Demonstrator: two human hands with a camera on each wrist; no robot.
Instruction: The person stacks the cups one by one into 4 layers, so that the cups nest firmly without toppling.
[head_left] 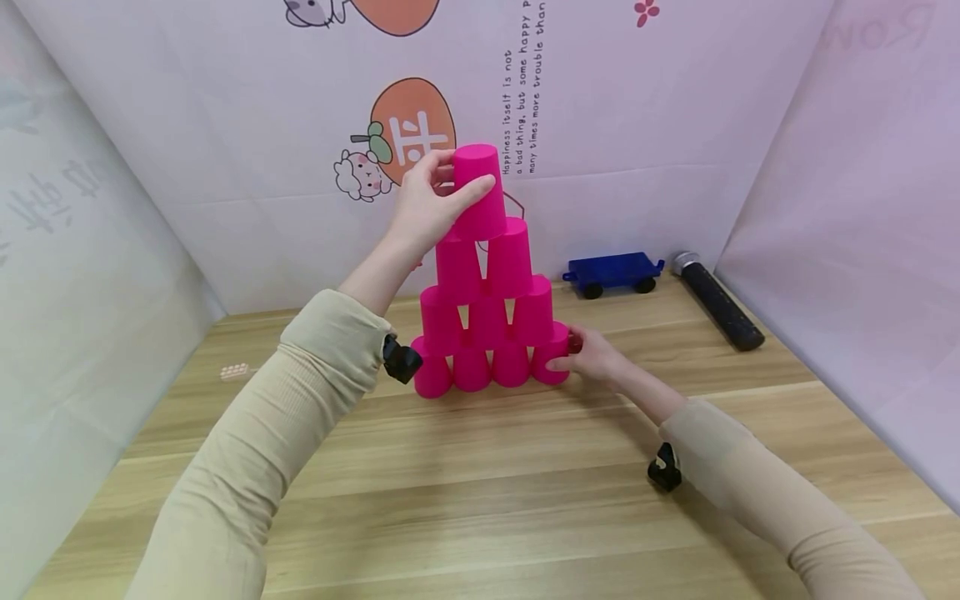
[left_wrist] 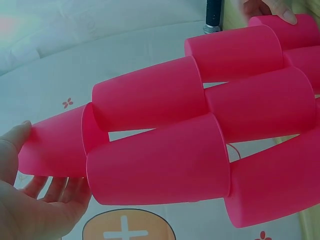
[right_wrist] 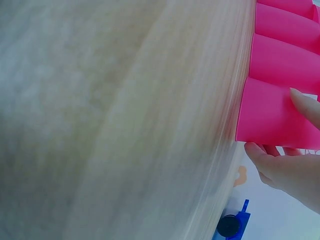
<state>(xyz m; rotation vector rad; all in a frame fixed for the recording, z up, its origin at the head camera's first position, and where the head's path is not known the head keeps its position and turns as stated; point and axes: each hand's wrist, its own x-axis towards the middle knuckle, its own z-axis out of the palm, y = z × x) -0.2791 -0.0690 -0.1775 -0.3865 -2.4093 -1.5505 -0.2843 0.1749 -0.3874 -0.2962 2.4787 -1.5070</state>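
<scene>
Pink cups stand upside down in a stepped pyramid on the wooden table (head_left: pixel 450 483), narrowing row by row to a single top cup (head_left: pixel 483 218). My left hand (head_left: pixel 426 202) holds that top cup, thumb on its near side and fingers behind. In the left wrist view, the top cup (left_wrist: pixel 55 142) touches the two cups below at its rim. Down at the right end of the bottom row, my right hand (head_left: pixel 596 358) grips the end cup (head_left: pixel 550 354) between thumb and fingers. The right wrist view shows the thumb lying across this end cup (right_wrist: pixel 270 115).
A blue toy wagon (head_left: pixel 613 271) stands behind and right of the pyramid. Further right lies a black microphone (head_left: pixel 718 304) with a silver head. A printed white backdrop (head_left: pixel 637 125) rises close behind the cups, and white side panels (head_left: pixel 847 275) flank the table.
</scene>
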